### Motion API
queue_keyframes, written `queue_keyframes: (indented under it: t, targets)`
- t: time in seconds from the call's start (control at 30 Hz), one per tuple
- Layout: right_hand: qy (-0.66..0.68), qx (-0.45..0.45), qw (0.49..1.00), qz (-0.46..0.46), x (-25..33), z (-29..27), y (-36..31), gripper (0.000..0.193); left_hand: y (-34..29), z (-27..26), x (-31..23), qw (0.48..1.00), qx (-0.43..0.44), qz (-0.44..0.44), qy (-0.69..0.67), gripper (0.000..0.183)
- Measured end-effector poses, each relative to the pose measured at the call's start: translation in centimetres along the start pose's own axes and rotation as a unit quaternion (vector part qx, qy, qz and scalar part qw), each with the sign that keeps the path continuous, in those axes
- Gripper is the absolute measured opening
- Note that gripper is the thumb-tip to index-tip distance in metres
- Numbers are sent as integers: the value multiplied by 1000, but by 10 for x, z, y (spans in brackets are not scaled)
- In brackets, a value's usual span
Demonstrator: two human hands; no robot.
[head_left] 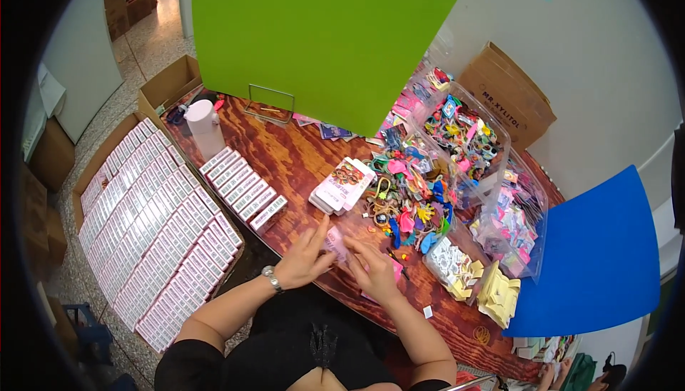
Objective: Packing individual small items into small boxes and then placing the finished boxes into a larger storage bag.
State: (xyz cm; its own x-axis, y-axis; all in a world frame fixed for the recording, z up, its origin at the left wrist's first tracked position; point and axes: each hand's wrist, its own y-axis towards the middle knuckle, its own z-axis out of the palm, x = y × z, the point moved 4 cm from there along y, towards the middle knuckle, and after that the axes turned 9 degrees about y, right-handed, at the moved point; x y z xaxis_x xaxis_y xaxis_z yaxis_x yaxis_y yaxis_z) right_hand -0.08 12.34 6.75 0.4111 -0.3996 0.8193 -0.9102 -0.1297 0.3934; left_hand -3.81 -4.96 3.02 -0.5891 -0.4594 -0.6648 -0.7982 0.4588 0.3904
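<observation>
Just in front of me I hold a small pink and white carton (335,243), tilted between my hands over the table's front edge. My left hand (305,257) grips its left side with bent fingers, a silver watch on that wrist. On the carton's right side are the fingers of my right hand (371,271), closed against it. Beyond them lies a stack of flat pink and white printed cartons (344,184). A bright pink flat piece (394,268) shows partly beside my right hand.
Filled cartons (242,183) stand in a row at left, near a pale pink cup (205,128). A large cardboard box (153,230) holds many more. Colourful trinkets (410,184) heap at right, beside clear bins (510,223) and yellow packets (498,295). Another person's hands (553,375) show bottom right.
</observation>
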Motion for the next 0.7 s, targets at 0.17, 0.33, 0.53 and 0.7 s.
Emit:
queue_keyframes:
  t: [0.17,0.33,0.53,0.7]
  targets:
    - [-216,-31,971,-94,-36,13,40,53,2,-52,-5,934,-87,39,345,48]
    - [-325,-27,942,-74,-60,26,75,53,-2,-57,27,903,-85,-14,422,46]
    - [-357,-12,921,-156,-65,32,77,37,-2,-46,62,851,-78,-51,517,58]
    - [-352,27,929,-113,-52,14,80,34,3,-56,42,872,14,-86,481,75]
